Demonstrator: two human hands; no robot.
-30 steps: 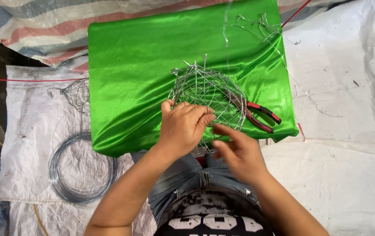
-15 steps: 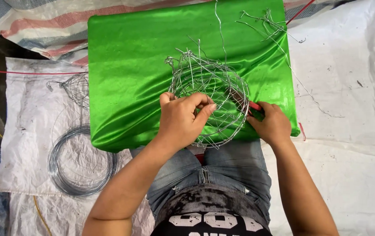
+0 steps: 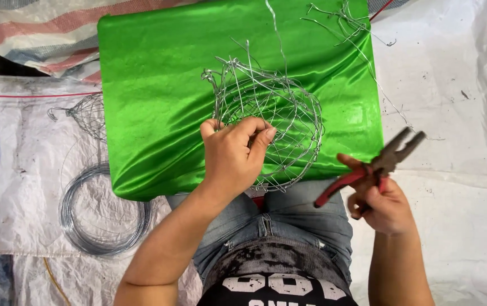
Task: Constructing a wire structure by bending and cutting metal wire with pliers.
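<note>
In the middle of the frame, the left hand (image 3: 233, 153) grips the near edge of a round wire basket (image 3: 266, 127). The fingers curl over the rim wires and the thumb presses from the side, so the hand is closed on the frame. I judge that this grip keeps the light, springy frame from rolling or turning on the slippery cloth. The basket lies on a bright green satin cushion (image 3: 158, 96), which covers the upper centre of the frame and rests on the person's lap, on the blue jeans (image 3: 306, 221). The cushion seems to serve as a soft working surface, close to the body and at a comfortable height.

At the lower right, the right hand (image 3: 382, 204) holds a pair of pliers with red handles (image 3: 368, 170). The fingers wrap around the handles and the dark nose points up and to the right, away from the basket and well apart from it. Whether the nose is fully closed I cannot tell for sure; it seems a little parted.

Loose cut wire pieces (image 3: 340, 17) lie at the upper right corner of the cushion, within easy reach. At the lower left, a coil of grey wire (image 3: 99, 215) lies on a white woven sheet (image 3: 28, 170) on the floor, and above it sits another small wire frame (image 3: 87, 113), just beside the cushion's left edge.
</note>
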